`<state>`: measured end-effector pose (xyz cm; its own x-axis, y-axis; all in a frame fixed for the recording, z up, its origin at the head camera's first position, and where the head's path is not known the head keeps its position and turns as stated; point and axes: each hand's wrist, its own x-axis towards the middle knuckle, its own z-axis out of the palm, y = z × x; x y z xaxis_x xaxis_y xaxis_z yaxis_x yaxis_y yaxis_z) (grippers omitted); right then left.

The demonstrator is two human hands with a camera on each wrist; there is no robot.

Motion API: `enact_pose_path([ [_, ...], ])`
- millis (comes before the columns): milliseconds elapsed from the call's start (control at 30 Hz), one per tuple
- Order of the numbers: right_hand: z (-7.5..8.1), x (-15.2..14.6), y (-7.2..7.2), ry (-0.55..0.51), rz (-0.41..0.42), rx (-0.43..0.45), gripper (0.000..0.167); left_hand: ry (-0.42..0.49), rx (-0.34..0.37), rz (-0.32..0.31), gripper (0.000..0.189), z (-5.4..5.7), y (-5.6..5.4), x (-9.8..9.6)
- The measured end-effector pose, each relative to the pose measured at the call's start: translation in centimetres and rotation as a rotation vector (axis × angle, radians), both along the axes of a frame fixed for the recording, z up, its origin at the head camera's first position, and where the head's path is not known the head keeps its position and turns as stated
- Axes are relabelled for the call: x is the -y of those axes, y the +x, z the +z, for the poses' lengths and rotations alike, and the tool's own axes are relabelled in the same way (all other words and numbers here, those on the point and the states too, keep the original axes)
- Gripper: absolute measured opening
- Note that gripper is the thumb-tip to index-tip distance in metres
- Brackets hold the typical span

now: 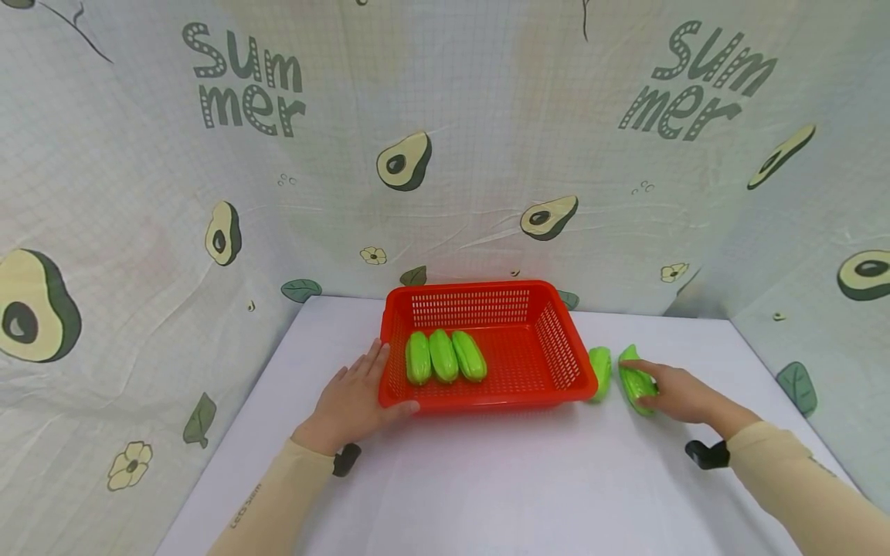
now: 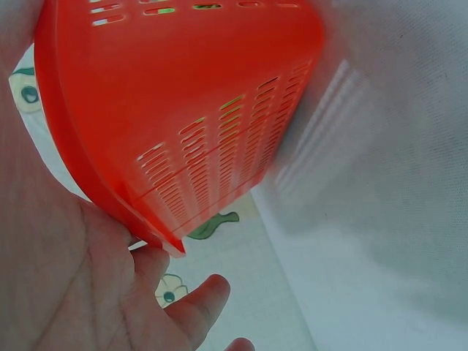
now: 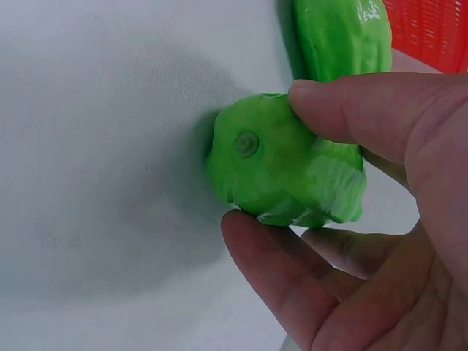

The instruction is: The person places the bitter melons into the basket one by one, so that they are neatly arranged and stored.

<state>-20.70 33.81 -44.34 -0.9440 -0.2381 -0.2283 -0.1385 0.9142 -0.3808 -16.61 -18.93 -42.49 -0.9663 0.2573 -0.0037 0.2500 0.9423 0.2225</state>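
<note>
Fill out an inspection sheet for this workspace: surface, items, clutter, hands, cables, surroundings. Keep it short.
Surface: white table, shadows under the hands.
Items: red basket holding three green vegetables side by side at its left; an inner vegetable on the table just right of it, contact unclear; an outer vegetable farther right.
Clutter: nothing seen.
Hands: left hand rests on the basket's near left corner; right hand grips the outer vegetable between thumb and fingers. A black piece shows at the right wrist, another at the left.
Cables: nothing seen.
Surroundings: pale sheet behind and at both sides, printed with avocados, leaves, flowers and "Summer".
</note>
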Motion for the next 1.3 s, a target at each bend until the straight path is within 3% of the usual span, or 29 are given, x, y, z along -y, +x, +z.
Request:
enact_pose_path([
  [267,0.2,-0.2,0.2,-0.022,-0.003,0.022,0.072,0.0,0.004,0.001,0.116,0.0,0.0,0.1],
  [700,1.5,-0.6,0.5,-0.03,0.023,-0.015,0.072,0.008,0.006,0.001,0.115,0.0,0.1,0.1],
  [1300,6.1,-1.4,-0.5,-0.042,0.06,-0.103,0.071,0.017,0.007,0.003,0.115,0.1,0.1,0.1],
])
